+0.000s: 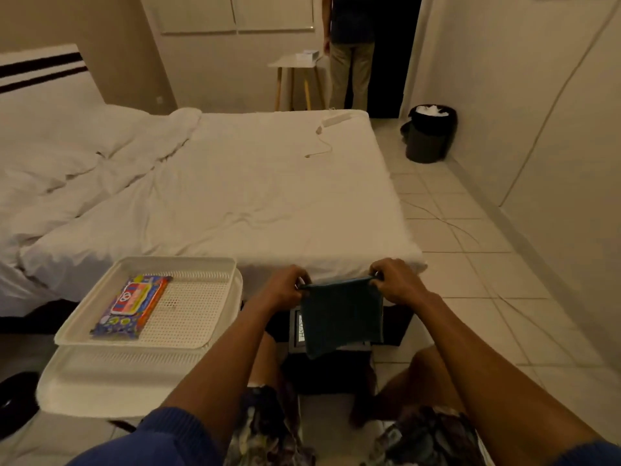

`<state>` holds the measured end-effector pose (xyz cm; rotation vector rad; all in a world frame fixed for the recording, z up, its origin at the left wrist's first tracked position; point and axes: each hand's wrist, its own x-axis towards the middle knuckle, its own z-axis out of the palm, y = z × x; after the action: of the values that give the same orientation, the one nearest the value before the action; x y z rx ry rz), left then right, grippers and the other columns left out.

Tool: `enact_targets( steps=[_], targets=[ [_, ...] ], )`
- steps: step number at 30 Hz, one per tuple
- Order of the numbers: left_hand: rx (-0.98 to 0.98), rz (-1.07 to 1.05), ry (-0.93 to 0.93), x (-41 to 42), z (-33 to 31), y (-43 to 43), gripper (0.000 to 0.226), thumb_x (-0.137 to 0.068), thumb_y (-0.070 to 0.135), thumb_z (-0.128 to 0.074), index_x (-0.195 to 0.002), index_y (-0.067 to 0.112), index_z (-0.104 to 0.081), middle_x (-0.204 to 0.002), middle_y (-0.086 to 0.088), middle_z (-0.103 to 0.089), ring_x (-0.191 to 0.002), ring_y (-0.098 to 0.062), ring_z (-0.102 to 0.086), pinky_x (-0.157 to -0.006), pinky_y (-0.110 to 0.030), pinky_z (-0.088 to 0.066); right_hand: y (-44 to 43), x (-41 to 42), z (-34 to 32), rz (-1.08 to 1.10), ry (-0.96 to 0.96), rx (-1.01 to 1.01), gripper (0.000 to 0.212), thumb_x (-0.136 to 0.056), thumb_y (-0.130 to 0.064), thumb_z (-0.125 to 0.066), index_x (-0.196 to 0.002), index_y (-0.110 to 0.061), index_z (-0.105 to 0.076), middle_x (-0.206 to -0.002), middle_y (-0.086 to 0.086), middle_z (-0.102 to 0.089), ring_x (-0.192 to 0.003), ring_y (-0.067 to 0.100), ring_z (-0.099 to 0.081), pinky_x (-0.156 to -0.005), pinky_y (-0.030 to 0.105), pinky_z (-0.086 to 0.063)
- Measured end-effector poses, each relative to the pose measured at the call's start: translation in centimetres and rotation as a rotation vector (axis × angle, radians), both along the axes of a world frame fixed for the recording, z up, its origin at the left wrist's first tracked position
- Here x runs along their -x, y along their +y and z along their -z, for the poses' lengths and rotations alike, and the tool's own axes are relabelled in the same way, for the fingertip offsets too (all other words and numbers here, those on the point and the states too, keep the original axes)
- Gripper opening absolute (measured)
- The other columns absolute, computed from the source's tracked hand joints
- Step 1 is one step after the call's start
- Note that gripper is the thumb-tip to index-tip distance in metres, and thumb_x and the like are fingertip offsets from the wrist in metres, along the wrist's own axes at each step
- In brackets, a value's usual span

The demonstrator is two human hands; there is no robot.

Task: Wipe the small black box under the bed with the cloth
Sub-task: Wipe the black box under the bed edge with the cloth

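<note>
A dark teal cloth (pixel 341 314) hangs spread between my two hands, just in front of the bed's near edge. My left hand (pixel 285 287) pinches its upper left corner and my right hand (pixel 396 280) pinches its upper right corner. Below and behind the cloth, on the floor between my knees, sits the small black box (pixel 331 368), with a grey labelled face (pixel 296 327) showing at the cloth's left side. The cloth hides most of the box's top.
A white bed (pixel 235 183) fills the middle, with a cable on it. Two stacked white trays (pixel 100 371) sit at my left, holding a pack of wipes (pixel 132 306). A black bin (pixel 428 132) stands by the right wall. Another person (pixel 351 48) stands near a side table (pixel 295 67).
</note>
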<state>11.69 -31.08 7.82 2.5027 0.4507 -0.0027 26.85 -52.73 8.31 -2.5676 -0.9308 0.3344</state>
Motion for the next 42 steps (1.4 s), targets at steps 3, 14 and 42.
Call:
enact_targets(
  steps=[3,14,42],
  targets=[
    [0.001,0.04,0.065,0.0,2.2,-0.8,0.026,-0.085,0.007,-0.071,-0.11,0.004,-0.066,-0.11,-0.013,-0.065,-0.101,-0.026,-0.064,-0.08,-0.026,-0.044,-1.3,0.5,2.2,-0.025,0.048,-0.006,0.012,-0.09,-0.013,-0.067,-0.102,-0.01,-0.07,-0.103,0.008,-0.068,-0.094,0.024,-0.064,-0.076,0.028,-0.043],
    [-0.061,0.203,0.369,-1.7,6.5,-1.2,0.029,-0.08,0.011,-0.074,-0.109,0.012,-0.073,-0.104,-0.01,-0.072,-0.091,-0.02,-0.066,-0.076,-0.028,-0.049,-1.9,0.2,7.7,-0.04,0.138,0.071,0.016,-0.091,-0.017,-0.068,-0.107,-0.014,-0.072,-0.105,0.005,-0.069,-0.097,0.022,-0.065,-0.084,0.036,-0.053],
    [-0.186,-0.23,-0.001,-6.4,25.3,0.6,0.047,-0.097,0.023,-0.053,-0.14,0.005,-0.05,-0.146,-0.019,-0.048,-0.135,-0.037,-0.046,-0.111,-0.044,-0.037,3.6,-2.5,25.2,0.046,-0.193,0.021,0.041,-0.095,-0.031,-0.051,-0.13,-0.012,-0.061,-0.132,0.015,-0.06,-0.119,0.033,-0.058,-0.1,0.047,-0.047]
  ],
)
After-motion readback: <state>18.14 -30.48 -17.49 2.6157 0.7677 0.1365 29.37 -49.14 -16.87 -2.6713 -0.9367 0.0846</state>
